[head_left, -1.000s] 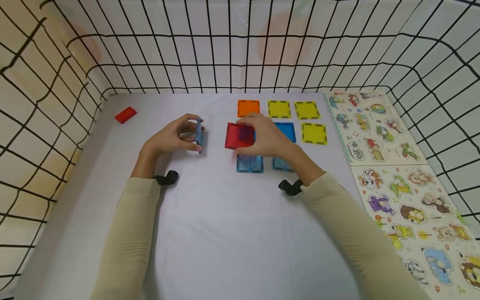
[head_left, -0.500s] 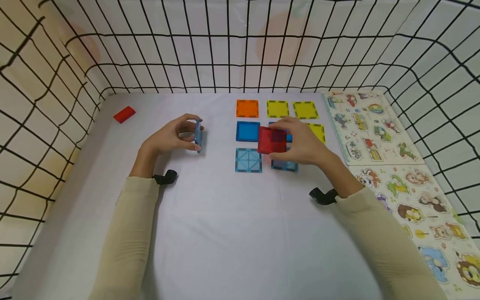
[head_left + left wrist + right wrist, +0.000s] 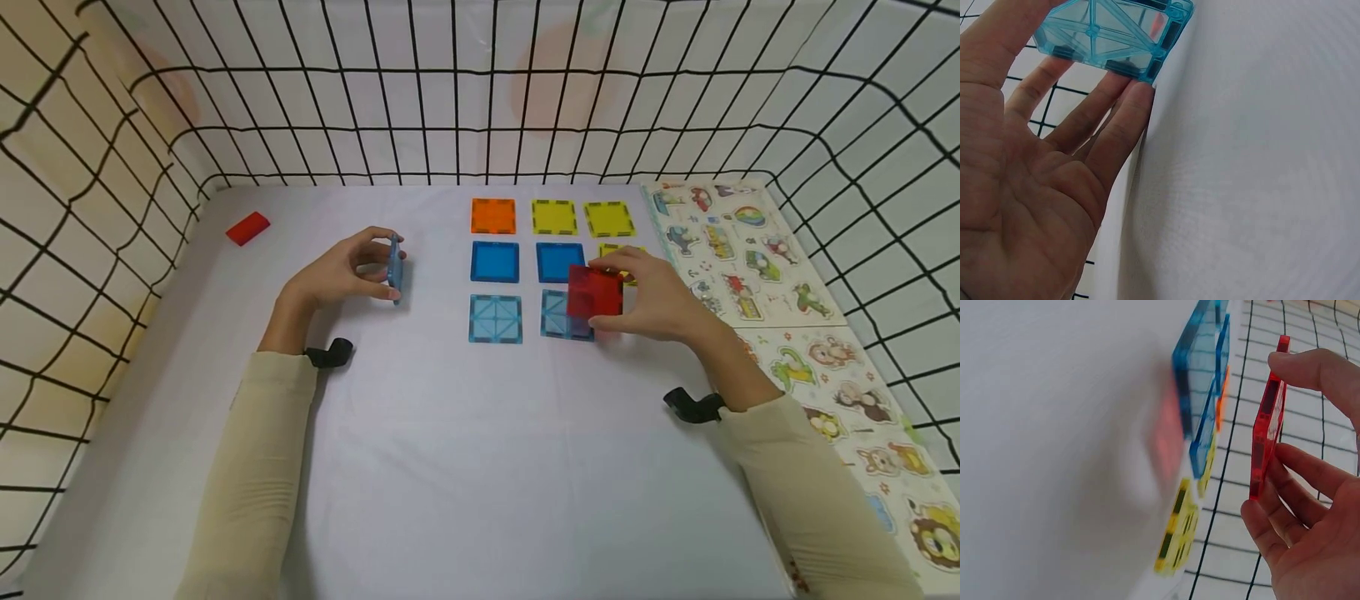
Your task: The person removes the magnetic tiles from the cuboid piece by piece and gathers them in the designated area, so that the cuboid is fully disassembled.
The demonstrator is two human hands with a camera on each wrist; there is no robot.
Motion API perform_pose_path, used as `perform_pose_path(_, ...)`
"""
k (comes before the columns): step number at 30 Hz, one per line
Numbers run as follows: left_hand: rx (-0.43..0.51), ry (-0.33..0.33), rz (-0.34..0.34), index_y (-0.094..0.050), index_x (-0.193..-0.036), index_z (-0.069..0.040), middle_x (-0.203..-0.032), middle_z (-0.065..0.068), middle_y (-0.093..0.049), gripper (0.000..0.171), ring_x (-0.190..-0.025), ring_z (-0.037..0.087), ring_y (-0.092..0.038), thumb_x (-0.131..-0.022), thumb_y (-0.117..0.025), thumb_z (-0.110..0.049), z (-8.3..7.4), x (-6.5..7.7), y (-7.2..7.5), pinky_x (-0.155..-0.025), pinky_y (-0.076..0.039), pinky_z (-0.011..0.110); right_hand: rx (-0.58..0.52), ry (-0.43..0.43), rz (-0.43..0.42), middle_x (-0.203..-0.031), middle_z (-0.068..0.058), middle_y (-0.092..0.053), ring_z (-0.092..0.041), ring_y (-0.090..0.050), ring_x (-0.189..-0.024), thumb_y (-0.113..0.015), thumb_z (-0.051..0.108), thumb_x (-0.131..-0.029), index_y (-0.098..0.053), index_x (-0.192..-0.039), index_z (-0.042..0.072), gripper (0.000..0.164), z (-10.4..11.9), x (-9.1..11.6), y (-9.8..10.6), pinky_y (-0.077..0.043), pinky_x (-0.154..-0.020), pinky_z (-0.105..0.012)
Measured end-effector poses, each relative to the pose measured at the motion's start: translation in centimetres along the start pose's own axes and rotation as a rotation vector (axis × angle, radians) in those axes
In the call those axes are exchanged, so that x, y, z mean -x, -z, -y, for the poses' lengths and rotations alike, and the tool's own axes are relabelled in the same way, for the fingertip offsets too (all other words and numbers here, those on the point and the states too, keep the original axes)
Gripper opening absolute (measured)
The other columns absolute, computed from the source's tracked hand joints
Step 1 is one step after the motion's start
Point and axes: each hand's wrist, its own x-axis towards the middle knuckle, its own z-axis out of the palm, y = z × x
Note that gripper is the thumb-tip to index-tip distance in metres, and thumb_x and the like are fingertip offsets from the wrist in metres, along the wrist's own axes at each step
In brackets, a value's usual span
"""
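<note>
My left hand pinches a light blue magnetic tile that stands on edge between thumb and fingers. The lines across this tile show in the left wrist view. Raised over the white surface, a red magnetic tile is held by its edges in my right hand. In the head view it overlaps the right one of two light blue tiles, while the left one shows fully. Above them lie two darker blue tiles. A yellow tile is partly hidden behind the right hand.
An orange tile and two yellow tiles form the back row. A red block lies at the far left. Sticker sheets cover the right side, partly under the right arm. Black wire mesh encloses the back and sides.
My right hand has carried the red tile rightward and slightly nearer, from over the left blue tiles to over the right light blue one. The left hand has stayed still with its tile.
</note>
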Motion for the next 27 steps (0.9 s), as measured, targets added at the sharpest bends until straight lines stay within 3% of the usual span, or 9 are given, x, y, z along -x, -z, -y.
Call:
perform_pose_path(9, -0.008, -0.003, 0.001, -0.045, -0.147, -0.013, -0.141, 0.010, -0.061, 0.084, -0.125, 0.021, -0.057, -0.077, -0.091, -0.009, 0.2, -0.1, 0.0, -0.110, -0.050, 0.028, 0.023, -0.027, 0.015, -0.139, -0.014, -0.058, -0.034, -0.053, -0.122, -0.089, 0.034, -0.077, -0.056, -0.145, 0.012, 0.078, -2.7, 1.6, 0.4, -0.057, -0.092, -0.058)
perform_pose_path(17, -0.010, -0.006, -0.007, -0.045, -0.146, -0.014, -0.140, 0.009, -0.061, 0.083, -0.124, 0.021, -0.058, -0.077, -0.091, -0.009, 0.1, 0.0, 0.2, -0.115, -0.046, 0.039, 0.073, -0.064, 0.075, -0.144, -0.017, -0.055, -0.037, -0.053, -0.121, -0.089, 0.034, -0.077, -0.056, -0.145, 0.012, 0.078, -4.2, 2.1, 0.4, -0.054, -0.097, -0.059)
perform_pose_path(27, -0.008, 0.015, -0.001, -0.043, -0.150, -0.015, -0.144, 0.012, -0.057, 0.089, -0.126, 0.023, -0.054, -0.076, -0.090, -0.003, 0.4, -0.2, 0.0, -0.113, -0.049, 0.035, 0.083, -0.082, 0.112, -0.146, -0.020, -0.053, -0.039, -0.054, -0.121, -0.088, 0.028, -0.078, -0.057, -0.145, 0.011, 0.075, -5.0, 2.4, 0.2, -0.055, -0.098, -0.059)
